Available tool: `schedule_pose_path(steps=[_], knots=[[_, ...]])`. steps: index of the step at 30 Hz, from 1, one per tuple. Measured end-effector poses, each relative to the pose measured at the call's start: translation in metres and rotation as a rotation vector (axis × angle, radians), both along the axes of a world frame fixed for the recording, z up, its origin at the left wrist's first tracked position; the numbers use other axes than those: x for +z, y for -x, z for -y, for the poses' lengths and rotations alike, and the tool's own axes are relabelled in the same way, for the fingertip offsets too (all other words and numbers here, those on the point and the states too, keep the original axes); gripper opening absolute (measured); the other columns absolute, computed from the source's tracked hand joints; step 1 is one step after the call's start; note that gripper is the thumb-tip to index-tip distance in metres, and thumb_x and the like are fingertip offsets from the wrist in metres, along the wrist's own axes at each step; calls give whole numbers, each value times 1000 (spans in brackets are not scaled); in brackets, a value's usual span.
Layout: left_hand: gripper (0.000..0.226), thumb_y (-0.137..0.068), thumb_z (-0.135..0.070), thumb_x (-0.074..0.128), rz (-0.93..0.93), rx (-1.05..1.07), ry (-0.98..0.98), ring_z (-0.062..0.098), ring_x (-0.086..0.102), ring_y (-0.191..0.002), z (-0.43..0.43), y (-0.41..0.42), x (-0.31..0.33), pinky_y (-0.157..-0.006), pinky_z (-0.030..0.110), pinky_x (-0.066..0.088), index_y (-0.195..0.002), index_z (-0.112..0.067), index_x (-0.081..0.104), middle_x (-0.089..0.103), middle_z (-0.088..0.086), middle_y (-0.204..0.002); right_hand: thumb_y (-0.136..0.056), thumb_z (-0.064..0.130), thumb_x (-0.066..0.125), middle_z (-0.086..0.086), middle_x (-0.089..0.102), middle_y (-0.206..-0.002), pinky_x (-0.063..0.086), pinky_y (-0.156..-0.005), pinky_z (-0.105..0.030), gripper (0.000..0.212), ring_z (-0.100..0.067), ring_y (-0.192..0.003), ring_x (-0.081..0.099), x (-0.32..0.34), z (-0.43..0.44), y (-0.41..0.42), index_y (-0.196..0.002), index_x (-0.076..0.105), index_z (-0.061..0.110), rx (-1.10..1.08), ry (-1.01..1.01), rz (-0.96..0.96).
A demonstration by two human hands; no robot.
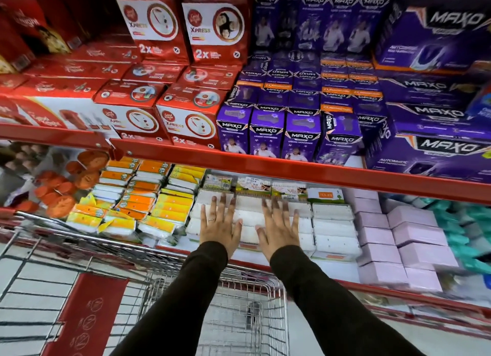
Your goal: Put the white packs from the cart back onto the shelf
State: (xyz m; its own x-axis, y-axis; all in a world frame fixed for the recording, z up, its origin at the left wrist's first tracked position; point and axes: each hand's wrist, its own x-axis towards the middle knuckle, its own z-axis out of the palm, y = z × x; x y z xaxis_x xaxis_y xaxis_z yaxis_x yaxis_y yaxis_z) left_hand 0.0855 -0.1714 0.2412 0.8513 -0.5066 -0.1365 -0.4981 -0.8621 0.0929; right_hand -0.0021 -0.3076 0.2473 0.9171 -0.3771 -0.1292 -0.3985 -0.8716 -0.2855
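The white packs (332, 224) lie stacked in rows on the lower shelf (297, 265), under the red rail of the shelf above. Both hands press flat on them with fingers spread, gripping nothing: the left hand (219, 226) on the left part of the stack, a ring on one finger, and the right hand (279, 229) just beside it toward the middle. Dark sleeves (313, 302) cover both arms. Behind the white packs stand small cartons with green and white labels; their print is too blurred to read with certainty, though one orange tag (325, 195) seems to say "TULIPS".

Left of the white packs are orange and yellow packs (148, 196), and beyond them round orange-brown items (79, 180). To the right sit pale pink boxes (414, 238), then teal packs (467, 228) at the edge.

On the upper shelf, purple boxes (300, 137) read "MAXO", one large one adding "AUTOMATIC". Beside them red boxes (186, 121) read "XPRESS" and "2x".

Below the arms is the wire cart (247, 310) with a red panel (87, 315); the part of its basket that shows holds no packs.
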Motion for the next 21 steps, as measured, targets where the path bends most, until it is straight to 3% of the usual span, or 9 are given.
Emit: schedule_pose_path(steps=[3,6,9,12,17,21], knots=[[76,-87,-51,-5,16,-9,97,29,-3,-154,26,18,9,-122,48,-12,-158,-23,4,-4,7,-166,-102,40,30,-2,-14,-164,-20,-118,-48,66,-28,-151,-16,2,32,23,-157,-2,25,-164,75,91],[79,-86,-51,-5,-31,-137,147,30,1,-155,66,40,14,-125,51,0,-158,-21,7,0,7,-167,-103,41,27,-4,-14,-165,-15,-119,-52,65,-29,-152,-16,-4,67,48,-158,-5,25,-295,36,-31],[80,-84,-51,-5,-62,-226,116,27,2,-155,93,59,6,-125,49,-3,-158,-23,4,0,5,-167,-104,45,21,-3,-20,-165,-7,-121,-57,64,-28,-151,-19,-12,83,63,-157,-10,26,-277,41,-135],[79,-83,-49,-9,-74,-214,26,26,-3,-155,100,71,-4,-125,49,-5,-158,-23,-4,-7,6,-167,-104,47,18,-3,-22,-164,-12,-120,-55,64,-28,-151,-20,-15,86,68,-156,-13,26,-246,45,-161],[64,-103,-44,20,-131,-208,-6,25,-13,-154,101,67,0,-126,48,-7,-157,-23,-10,-17,5,-165,-103,50,19,-4,-19,-165,-12,-120,-57,65,-30,-151,-18,-11,88,67,-157,-12,27,-224,50,-225],[71,-95,-54,4,-119,-199,73,27,-13,-154,93,74,17,-124,46,-8,-157,-23,-7,-16,6,-166,-102,51,19,-4,-12,-166,-11,-120,-58,65,-31,-152,-16,13,85,76,-158,-3,26,-250,102,-160]])
